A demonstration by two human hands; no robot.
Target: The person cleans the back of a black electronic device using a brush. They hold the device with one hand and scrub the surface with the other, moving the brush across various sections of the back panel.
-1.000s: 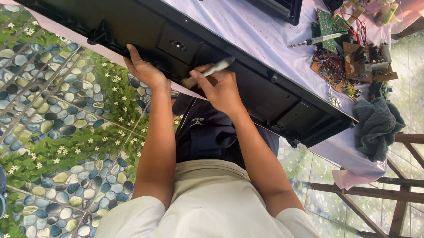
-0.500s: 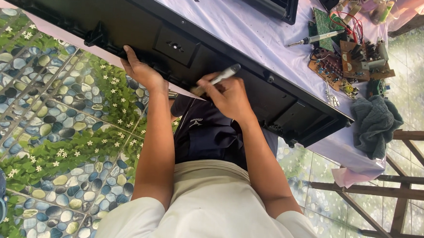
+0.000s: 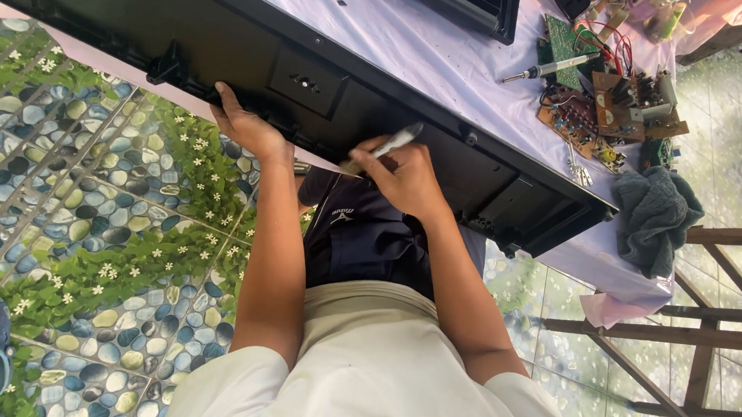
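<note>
Two bare hands are seen from the head camera at the near edge of a long black panel [image 3: 252, 47], which lies flat on a table covered with a pale cloth [image 3: 416, 39]. The left hand [image 3: 245, 129] is pressed against the panel's near rim, its fingers curled up over the edge so that the rim is gripped. The right hand [image 3: 403, 178] is closed around a slim white-handled tool [image 3: 389, 145], held like a pen, whose tip is laid against the panel's near edge, just right of the left hand. A small square recess [image 3: 306, 82] is set in the panel just above the two hands. Beyond the panel's right end, loose circuit boards [image 3: 604, 111] and a soldering iron [image 3: 541, 71] are spread on the cloth, and a dark green rag [image 3: 654, 219] is bunched at the table's corner beside that end. Below the panel, a pebble-patterned floor [image 3: 70, 216] is visible.
</note>
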